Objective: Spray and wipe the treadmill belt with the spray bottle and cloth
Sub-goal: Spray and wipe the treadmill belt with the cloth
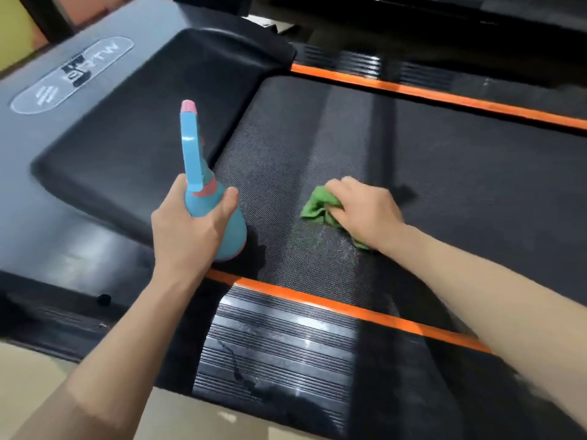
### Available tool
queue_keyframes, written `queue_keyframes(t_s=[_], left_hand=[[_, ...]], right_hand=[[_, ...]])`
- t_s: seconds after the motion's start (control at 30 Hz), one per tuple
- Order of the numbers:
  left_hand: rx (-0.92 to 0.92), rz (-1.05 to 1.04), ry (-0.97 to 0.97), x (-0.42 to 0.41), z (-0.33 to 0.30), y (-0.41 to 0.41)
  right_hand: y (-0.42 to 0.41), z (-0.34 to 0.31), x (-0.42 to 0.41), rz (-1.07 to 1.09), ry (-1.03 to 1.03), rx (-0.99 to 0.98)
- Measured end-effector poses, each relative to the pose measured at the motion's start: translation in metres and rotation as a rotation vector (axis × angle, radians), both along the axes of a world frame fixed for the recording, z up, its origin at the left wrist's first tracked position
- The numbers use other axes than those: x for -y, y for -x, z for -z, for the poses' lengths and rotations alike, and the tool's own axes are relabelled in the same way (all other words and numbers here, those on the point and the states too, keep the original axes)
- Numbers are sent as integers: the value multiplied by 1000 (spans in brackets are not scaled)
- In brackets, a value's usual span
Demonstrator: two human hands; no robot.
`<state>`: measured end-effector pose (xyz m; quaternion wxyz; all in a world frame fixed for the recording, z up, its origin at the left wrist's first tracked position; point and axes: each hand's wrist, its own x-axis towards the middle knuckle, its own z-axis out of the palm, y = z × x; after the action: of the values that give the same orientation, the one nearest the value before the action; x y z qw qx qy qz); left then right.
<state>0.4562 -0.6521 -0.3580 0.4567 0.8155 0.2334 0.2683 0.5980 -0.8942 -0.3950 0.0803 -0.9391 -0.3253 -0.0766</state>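
Left hand [187, 223] grips the blue spray bottle [219, 217] upright (pink nozzle uppermost) over the near left edge of the treadmill belt [460, 173]. Right hand [365, 211] presses the crumpled green cloth [317, 208] onto the belt's middle, beside a damp patch [320, 239].

I have a single head-worn view, looking forward and steeply down from close above the treadmill belt [444, 173], which runs from 9 toward 3 o'clock. Both forearms enter from 6 o'clock. No second view shares the scene.
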Motion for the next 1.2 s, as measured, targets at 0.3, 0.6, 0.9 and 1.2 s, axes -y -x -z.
queue_keyframes(t_s=[0.3, 0.6, 0.9, 1.2], left_hand=[[8, 10, 51, 7, -4, -5], [55, -13, 92, 9, 0, -7], [63, 8, 68, 7, 2, -4], [81, 9, 32, 9, 2, -3]], right_hand=[[83, -1, -22, -246, -32, -34], [18, -5, -36, 257, -48, -32], [-10, -7, -19, 147, 6, 7], [87, -11, -32, -293, -19, -142]])
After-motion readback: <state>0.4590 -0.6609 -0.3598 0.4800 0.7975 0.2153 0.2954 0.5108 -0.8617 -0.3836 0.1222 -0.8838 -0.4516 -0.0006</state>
